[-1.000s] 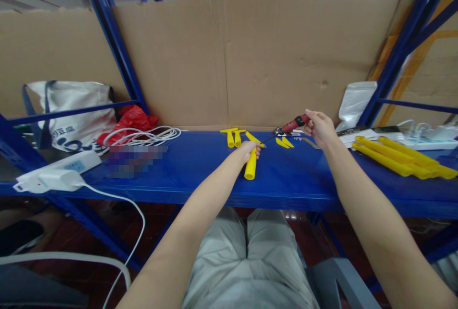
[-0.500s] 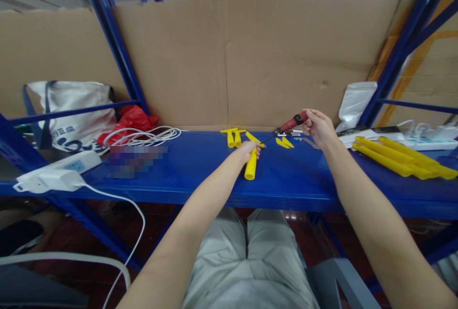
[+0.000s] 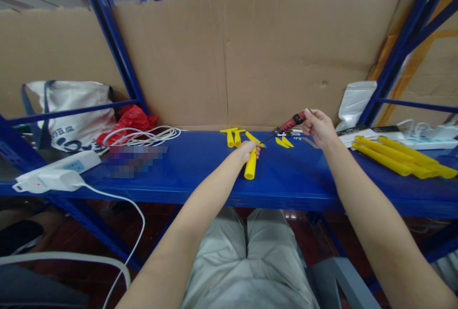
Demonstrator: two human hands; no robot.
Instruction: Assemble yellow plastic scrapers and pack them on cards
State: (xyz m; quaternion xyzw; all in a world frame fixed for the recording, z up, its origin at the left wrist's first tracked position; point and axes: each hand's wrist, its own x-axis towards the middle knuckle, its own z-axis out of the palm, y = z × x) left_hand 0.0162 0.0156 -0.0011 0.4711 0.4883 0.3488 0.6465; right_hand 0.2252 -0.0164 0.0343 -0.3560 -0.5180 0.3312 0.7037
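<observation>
My left hand [image 3: 252, 149] is closed around a yellow tube [image 3: 250, 168], whose open end points towards me. A flat yellow strip [image 3: 252, 137] reaches up past my fingers at the tube's far end. My right hand [image 3: 317, 126] pinches the back end of a screwdriver [image 3: 292, 122] with a red and black handle. Its thin dark shaft slants down left to my left fingers, and the tip is hidden there. Behind my left hand lie two yellow T-shaped pieces [image 3: 231, 139]. Small yellow angled pieces [image 3: 285, 142] rest under the screwdriver, to its right.
Several long yellow tubes [image 3: 400, 156] lie at the right, by a white power strip [image 3: 429, 143]. A white pouch [image 3: 356, 103] leans on the cardboard wall [image 3: 286, 56]. At the left are a cloth bag [image 3: 78, 113], coiled white cable [image 3: 157, 136] and another power strip [image 3: 57, 168].
</observation>
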